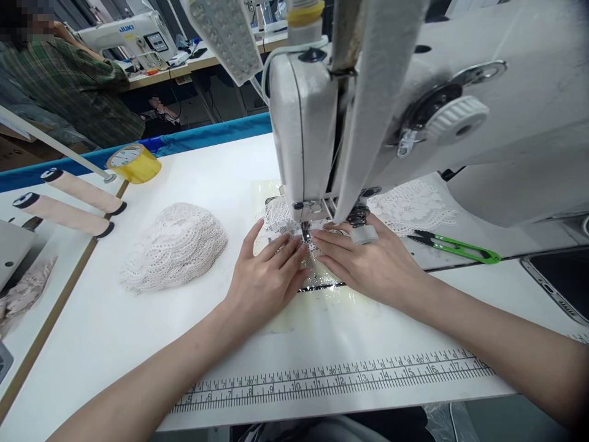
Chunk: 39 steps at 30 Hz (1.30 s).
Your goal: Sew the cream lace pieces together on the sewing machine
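White lace [279,215] lies under the presser foot [305,231] of a sewing machine [304,129]. My left hand [269,267] rests on it just left of the foot, fingers stretched out and pressing down. From the right, my right hand [368,261] lies flat with its fingertips close to the needle area. Part of that hand is hidden behind the machine's head. More lace [409,205] spreads out behind and to the right of my right hand. Left of my left hand sits a heap of lace pieces [177,248].
Green thread snips [460,247] and a phone [559,276] lie at the right. On the left are two thread cones [64,215] and a roll of yellow tape [134,164]. A printed ruler [340,379] runs along the front edge. Beyond, a person [69,86] sits near another machine [133,40].
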Each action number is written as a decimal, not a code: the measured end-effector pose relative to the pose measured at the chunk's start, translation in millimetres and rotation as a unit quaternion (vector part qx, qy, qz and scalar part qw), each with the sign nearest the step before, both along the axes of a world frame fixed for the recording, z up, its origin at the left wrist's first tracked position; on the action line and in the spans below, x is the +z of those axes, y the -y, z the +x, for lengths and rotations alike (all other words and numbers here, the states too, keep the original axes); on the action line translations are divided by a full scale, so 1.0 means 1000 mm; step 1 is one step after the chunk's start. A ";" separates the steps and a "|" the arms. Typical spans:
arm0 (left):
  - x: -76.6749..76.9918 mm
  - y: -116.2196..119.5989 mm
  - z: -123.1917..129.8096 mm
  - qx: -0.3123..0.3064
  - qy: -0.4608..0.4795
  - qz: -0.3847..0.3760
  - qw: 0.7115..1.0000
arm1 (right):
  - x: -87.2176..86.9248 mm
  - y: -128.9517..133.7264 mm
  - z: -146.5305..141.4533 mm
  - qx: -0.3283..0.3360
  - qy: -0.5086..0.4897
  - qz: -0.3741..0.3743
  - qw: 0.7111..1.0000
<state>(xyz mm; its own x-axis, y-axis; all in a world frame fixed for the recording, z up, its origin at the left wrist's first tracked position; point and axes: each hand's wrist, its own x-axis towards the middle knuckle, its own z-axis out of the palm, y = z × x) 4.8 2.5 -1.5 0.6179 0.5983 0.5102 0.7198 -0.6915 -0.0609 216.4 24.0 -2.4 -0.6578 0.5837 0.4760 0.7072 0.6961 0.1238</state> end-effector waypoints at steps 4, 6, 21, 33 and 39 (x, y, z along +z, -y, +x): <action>0.000 -0.001 0.000 -0.002 0.000 -0.005 1.000 | 0.000 -0.002 0.000 0.004 0.007 0.013 1.000; 0.000 -0.002 0.000 -0.001 0.001 -0.008 1.000 | -0.001 -0.003 0.000 -0.002 0.009 0.012 1.000; -0.002 -0.002 0.000 0.007 -0.002 -0.006 1.000 | -0.002 -0.004 0.000 -0.004 0.020 0.005 1.000; 0.004 -0.011 -0.013 0.040 -0.034 -0.036 0.998 | 0.005 -0.001 0.002 0.015 0.019 0.033 0.999; 0.016 -0.002 -0.014 0.003 -0.013 0.053 0.998 | 0.010 0.005 0.002 0.047 -0.027 0.039 0.998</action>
